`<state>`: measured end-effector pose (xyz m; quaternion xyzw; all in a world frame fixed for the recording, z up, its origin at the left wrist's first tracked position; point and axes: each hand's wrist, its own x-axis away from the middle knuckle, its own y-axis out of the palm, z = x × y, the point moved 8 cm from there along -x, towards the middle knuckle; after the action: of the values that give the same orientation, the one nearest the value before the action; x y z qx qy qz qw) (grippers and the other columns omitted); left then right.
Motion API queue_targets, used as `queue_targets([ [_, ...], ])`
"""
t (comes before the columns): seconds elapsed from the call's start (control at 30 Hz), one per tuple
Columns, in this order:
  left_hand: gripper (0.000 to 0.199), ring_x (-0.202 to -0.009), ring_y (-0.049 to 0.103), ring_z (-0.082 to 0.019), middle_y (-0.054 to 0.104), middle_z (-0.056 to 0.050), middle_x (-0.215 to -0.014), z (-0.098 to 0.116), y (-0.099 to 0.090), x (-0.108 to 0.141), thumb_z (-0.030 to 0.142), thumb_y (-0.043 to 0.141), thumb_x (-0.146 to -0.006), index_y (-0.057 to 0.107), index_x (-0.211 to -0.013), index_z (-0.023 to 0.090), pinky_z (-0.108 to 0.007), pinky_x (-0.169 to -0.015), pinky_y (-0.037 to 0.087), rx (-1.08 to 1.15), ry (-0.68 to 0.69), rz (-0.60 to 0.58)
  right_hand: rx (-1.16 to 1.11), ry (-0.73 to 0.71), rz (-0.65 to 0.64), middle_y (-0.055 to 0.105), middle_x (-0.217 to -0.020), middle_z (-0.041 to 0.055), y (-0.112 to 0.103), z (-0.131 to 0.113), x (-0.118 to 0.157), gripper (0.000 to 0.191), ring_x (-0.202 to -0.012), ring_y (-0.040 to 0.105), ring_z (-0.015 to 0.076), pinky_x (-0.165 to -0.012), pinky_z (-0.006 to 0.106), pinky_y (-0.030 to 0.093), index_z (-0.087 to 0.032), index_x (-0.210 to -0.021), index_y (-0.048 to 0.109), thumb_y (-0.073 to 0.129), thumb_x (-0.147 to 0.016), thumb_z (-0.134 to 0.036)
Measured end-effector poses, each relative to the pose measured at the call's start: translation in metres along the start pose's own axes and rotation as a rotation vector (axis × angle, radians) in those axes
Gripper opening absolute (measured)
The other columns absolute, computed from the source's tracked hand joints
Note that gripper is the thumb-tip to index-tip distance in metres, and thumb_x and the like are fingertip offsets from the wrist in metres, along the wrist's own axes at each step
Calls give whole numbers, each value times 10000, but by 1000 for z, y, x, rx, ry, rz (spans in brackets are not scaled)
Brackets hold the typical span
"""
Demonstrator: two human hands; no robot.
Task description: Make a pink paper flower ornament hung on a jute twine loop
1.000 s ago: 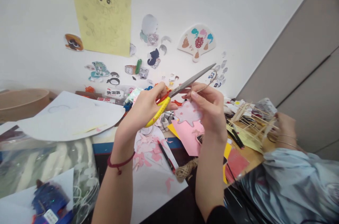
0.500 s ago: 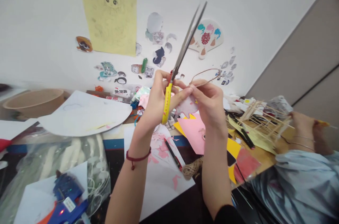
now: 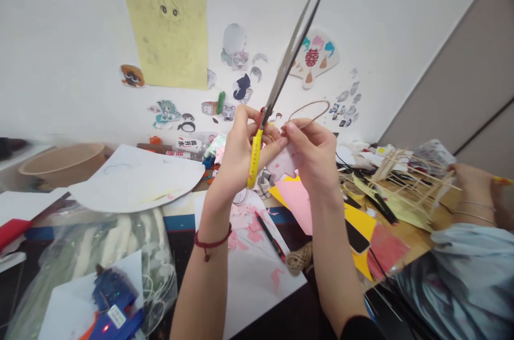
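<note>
In the middle of the head view, my left hand (image 3: 236, 157) is closed, with the yellow handle (image 3: 254, 160) of a pair of scissors hooked on it. The blades point up and are slightly apart. Its thumb and fingertips also pinch near a pale pink cutout (image 3: 282, 166) that hangs below. Close beside them, my right hand (image 3: 317, 158) pinches a thin brown twine (image 3: 318, 102), which stands up in a loop above its fingers. Where the twine meets the cutout is hidden behind the fingertips.
A white sheet (image 3: 249, 300) with pink scraps, a pen (image 3: 269, 234) and a twine ball (image 3: 299, 258) lie below my hands. At lower left sits a blue glue gun (image 3: 116, 292), its red light on. At right, another person's hand (image 3: 474, 190) is by a stick frame (image 3: 409, 168).
The scissors have tipped a little to the right. The twine loop looks shorter and rounder, and my right fingertips have shifted slightly left. The whole view has moved a little.
</note>
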<state>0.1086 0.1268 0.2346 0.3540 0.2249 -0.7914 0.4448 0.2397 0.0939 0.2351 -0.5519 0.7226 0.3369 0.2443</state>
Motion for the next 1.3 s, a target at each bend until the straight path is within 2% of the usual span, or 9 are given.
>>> queue_targets([
  [0.07,448,-672,566,-93,586,33,-822,-2,-2,-1,393,794,-825,409,-995,241,-269,-621,473,34,16,8,33,-14,17,716,-761,-33,0,-3,2,59,-687,639,71,-664,194,519,-226,-784,763,813,-802,-253],
  [0.17,451,-703,583,-94,613,13,-883,1,-10,-3,384,817,-806,418,-952,235,-258,-608,458,78,91,94,144,-26,2,712,-724,-22,2,-9,4,71,-635,618,78,-594,208,487,-210,-777,761,809,-805,-254],
  [0.4,512,-684,604,-114,604,32,-838,11,-17,-3,364,868,-751,406,-943,252,-299,-641,493,186,138,182,250,79,-195,686,-702,-2,20,-8,14,137,-645,604,103,-606,249,471,-187,-804,766,827,-788,-309],
  [0.57,495,-709,644,-143,616,27,-779,22,-26,0,398,869,-750,435,-933,247,-325,-657,512,150,198,249,295,139,-230,697,-731,8,23,-6,16,136,-661,594,100,-601,241,463,-183,-796,767,837,-772,-297],
  [0.83,456,-744,671,-163,679,-6,-889,26,-32,3,500,783,-825,433,-1007,271,-352,-652,516,-12,150,300,243,137,-282,672,-689,-18,25,-9,16,53,-614,572,79,-562,220,478,-213,-787,769,798,-816,-246],
  [0.93,461,-766,689,-176,679,5,-876,22,-32,2,490,792,-817,431,-998,269,-342,-638,512,-12,92,228,197,57,-232,683,-716,-14,24,-11,13,70,-650,599,97,-595,238,508,-223,-788,765,811,-808,-273],
  [1.07,514,-642,634,-131,687,21,-831,14,-22,2,434,849,-762,426,-989,250,-297,-557,477,52,25,42,99,-74,-110,709,-821,-9,17,-14,9,91,-750,637,124,-681,266,549,-250,-775,760,841,-769,-292],
  [1.13,512,-613,593,-101,699,19,-851,15,-18,2,373,864,-751,424,-978,242,-276,-541,467,72,41,0,47,-74,-83,701,-821,-15,15,-12,8,105,-768,635,124,-686,257,546,-264,-753,750,843,-766,-312],
  [1.3,468,-617,570,-89,685,29,-840,23,-8,4,282,850,-774,426,-969,237,-259,-535,456,45,115,0,-44,10,-102,691,-797,-26,14,-5,6,107,-736,624,114,-712,266,560,-277,-764,759,830,-779,-356],
])
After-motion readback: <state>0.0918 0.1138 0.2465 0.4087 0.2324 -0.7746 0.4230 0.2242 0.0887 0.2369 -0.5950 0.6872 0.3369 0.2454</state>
